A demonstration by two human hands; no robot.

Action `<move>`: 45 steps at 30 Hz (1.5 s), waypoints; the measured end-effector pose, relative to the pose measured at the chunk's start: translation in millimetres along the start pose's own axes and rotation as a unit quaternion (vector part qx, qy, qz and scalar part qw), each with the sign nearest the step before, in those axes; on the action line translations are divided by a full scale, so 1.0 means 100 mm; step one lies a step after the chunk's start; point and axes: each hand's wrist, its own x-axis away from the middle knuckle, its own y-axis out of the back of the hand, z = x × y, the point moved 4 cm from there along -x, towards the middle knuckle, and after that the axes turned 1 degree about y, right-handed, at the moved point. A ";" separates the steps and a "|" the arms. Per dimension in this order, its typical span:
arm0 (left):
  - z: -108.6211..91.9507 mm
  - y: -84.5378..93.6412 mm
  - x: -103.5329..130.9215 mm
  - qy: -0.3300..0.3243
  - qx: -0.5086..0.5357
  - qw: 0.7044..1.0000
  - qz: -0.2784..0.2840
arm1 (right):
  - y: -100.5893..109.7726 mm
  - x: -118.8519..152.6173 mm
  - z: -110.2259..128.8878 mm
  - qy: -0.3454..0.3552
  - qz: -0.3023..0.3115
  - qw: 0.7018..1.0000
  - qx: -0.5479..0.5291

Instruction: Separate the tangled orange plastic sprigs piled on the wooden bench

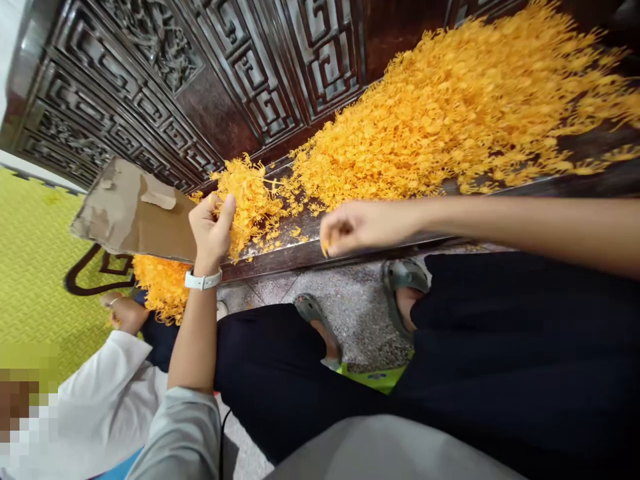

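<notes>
Beside a heap of yellow pieces spread along a dark wooden bench, a person's blurred right hand appears pinched on a small yellow bit, while the left hand curls at a smaller cluster, its hold too hidden to tell. Light fingertip pressure would likely spare the thin, snag-prone prongs. Spidery, plastic-looking strands contrast with glossy carved fretwork and torn, creased cardboard.

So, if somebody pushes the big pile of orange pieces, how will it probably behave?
The big pile of orange pieces would probably shift loosely, not as one block, since stray pieces lie scattered beside it. The pieces are likely light and bendy, judging by their thin strands. They may also tangle, because those strands overlap.
</notes>
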 end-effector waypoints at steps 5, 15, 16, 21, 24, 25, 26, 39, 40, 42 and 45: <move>-0.16 -0.30 0.15 0.036 0.079 0.992 0.095 | 0.77 0.13 -0.26 -0.126 -0.379 0.917 -0.004; -0.62 -0.74 0.25 -0.035 0.096 0.965 0.243 | 0.36 -0.06 0.13 0.022 -0.188 0.978 -0.092; -0.65 -0.77 0.25 -0.045 0.099 0.962 0.250 | 0.26 -0.10 0.15 0.034 -0.142 0.986 -0.082; -0.67 -0.81 0.30 -0.039 0.118 0.948 0.294 | 0.14 -0.20 0.10 0.096 -0.115 0.986 -0.076; -0.71 -0.85 0.37 -0.045 0.106 0.939 0.323 | 0.26 -0.17 -0.01 0.071 -0.146 0.976 -0.146; -0.74 -0.87 0.39 -0.052 0.097 0.939 0.326 | 0.30 -0.15 -0.05 0.054 -0.157 0.971 -0.172; -0.76 -0.89 0.41 -0.061 0.086 0.939 0.327 | 0.33 -0.13 -0.08 0.041 -0.172 0.965 -0.193; -1.17 -0.94 0.76 -0.104 0.161 0.903 0.384 | 1.57 0.44 -0.31 -0.041 -0.542 0.818 -0.188; -1.12 -0.98 0.80 -0.070 0.170 0.905 0.384 | 1.67 0.52 -0.35 -0.050 -0.555 0.812 -0.174; -0.95 -1.08 0.84 0.037 0.210 0.907 0.363 | 1.72 0.57 -0.41 -0.064 -0.534 0.835 -0.117; -0.64 -1.24 0.85 0.238 0.333 0.862 0.298 | 1.59 0.50 -0.46 -0.081 -0.486 0.869 0.040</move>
